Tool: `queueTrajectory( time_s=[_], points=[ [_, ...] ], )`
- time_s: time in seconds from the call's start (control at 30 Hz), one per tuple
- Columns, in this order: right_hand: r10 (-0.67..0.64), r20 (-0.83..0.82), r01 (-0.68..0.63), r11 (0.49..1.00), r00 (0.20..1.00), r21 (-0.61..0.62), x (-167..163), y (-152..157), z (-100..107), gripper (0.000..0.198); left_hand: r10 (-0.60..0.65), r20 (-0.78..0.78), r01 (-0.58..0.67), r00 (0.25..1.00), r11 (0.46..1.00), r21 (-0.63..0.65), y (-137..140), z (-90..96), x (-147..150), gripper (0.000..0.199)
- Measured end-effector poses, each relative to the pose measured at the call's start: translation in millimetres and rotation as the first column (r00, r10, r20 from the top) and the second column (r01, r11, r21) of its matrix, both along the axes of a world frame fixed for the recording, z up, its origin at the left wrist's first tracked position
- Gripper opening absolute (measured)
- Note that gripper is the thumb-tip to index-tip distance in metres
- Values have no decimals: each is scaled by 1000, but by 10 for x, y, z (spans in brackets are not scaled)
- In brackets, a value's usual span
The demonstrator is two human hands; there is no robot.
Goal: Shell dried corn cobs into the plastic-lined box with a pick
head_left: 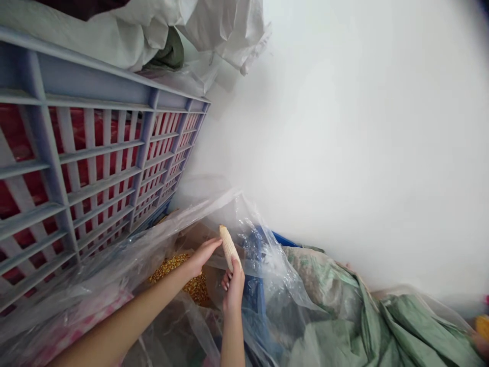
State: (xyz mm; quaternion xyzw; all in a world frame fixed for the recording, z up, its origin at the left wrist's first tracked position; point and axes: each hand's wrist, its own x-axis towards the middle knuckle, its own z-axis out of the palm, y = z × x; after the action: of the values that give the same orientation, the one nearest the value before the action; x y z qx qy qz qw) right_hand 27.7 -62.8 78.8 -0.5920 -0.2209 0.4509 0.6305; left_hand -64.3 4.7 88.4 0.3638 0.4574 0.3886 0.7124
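Observation:
A pale, bare corn cob (228,243) with a brownish tip is held upright and slightly tilted over an opened clear plastic bag (214,204). My right hand (234,286) is closed around its lower end, thumb along the cob. Fingers stretched out, my left hand (203,255) touches the cob's upper side with its fingertips; the underside of that hand is hidden. Below the hands, loose yellow and reddish corn kernels (170,266) lie heaped inside the bag, partly covered by my left forearm.
At left stands a tall grey-blue plastic crate (103,148) with red contents, and white sacks (126,35) on top. A blue container edge (284,239) shows beside the bag. Green woven sacks (344,306) lie at lower right, against a white wall (362,127).

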Motion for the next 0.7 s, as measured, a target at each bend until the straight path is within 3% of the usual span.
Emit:
queueTrajectory(
  time_s=[0.1,0.2,0.4,0.5,0.7],
  points=[
    [51,-249,-56,998,967,-13,-8,38,-67,36,44,-51,-45,998,998,-34,51,-84,21,42],
    [155,-387,-159,987,909,22,-36,61,-150,41,63,-99,-71,993,994,-83,126,-239,60,53],
    [297,-468,-261,955,832,142,10,36,-243,44,106,-201,-122,974,990,-71,126,-635,105,47],
    [317,-457,-241,946,831,218,162,-40,-112,43,110,-258,-120,960,993,-21,85,-746,67,58],
    [240,-475,-37,917,847,397,659,-186,388,43,-43,-430,58,902,998,21,38,-687,-13,36]
  ],
)
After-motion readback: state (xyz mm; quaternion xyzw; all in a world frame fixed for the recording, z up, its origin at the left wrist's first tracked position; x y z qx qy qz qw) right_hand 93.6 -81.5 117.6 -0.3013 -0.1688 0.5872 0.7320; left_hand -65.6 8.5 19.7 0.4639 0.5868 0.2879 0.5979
